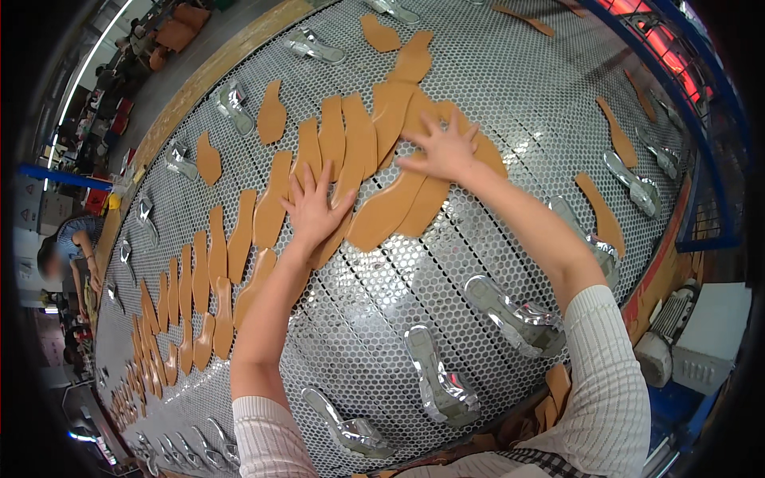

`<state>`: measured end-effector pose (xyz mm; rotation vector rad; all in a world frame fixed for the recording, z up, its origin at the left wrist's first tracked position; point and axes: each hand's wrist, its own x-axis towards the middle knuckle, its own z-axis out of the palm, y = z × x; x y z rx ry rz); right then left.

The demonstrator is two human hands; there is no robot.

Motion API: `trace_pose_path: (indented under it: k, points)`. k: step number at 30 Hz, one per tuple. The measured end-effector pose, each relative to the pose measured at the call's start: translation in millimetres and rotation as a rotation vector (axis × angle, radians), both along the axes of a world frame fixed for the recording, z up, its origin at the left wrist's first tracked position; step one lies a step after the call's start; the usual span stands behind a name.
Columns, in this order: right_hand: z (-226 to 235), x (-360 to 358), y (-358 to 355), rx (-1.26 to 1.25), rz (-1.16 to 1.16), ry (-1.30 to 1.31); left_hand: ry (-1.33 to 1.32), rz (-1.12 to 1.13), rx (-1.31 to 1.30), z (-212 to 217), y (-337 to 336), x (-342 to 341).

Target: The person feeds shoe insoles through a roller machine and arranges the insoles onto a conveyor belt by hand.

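Observation:
Tan insoles (pixel 388 209) lie overlapping in a long band over a perforated metal surface (pixel 382 295). My left hand (pixel 313 209) rests on some of them with its fingers spread. Farther right, my right hand (pixel 446 149) lies flat with fingers apart on the thicker cluster of insoles. Neither hand grips anything. Under both palms, parts of the insoles are hidden. Toward me stand several silver shoe uppers on grey soles, among them one shoe (pixel 440 378) and another shoe (pixel 514 317) to its right.
More silver shoes (pixel 315 46) and single insoles (pixel 272 114) are spread along the far side. A blue metal frame (pixel 713 159) with a glowing red part borders the right. Another person (pixel 76 247) is at the left edge. Loose insoles (pixel 558 389) lie below the near edge.

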<state>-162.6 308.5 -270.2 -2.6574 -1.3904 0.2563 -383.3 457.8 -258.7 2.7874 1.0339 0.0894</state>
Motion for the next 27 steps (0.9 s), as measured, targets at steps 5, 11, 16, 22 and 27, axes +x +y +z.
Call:
trace_pose_path:
  k: [5,11,16,22,27]
  points:
    - [22.9,7.0,8.9,-0.005,0.106,0.217,0.078,-0.083,0.024,6.5,-26.6,-37.2]
    - [23.8,33.9,67.2,0.077,-0.016,0.018,-0.103,-0.130,0.345,-12.8,-45.5,-49.4]
    - [34.8,18.8,102.8,0.199,-0.001,-0.011,-0.109,-0.134,0.349,-8.3,-50.4,-47.5]
    - [25.8,16.4,128.1,0.135,-0.446,0.196,-0.020,-0.102,0.323,-9.2,-49.2,-54.0]
    - [-9.9,59.9,127.4,0.072,-0.493,-0.043,-0.069,-0.129,0.331,-10.7,-53.6,-46.1]
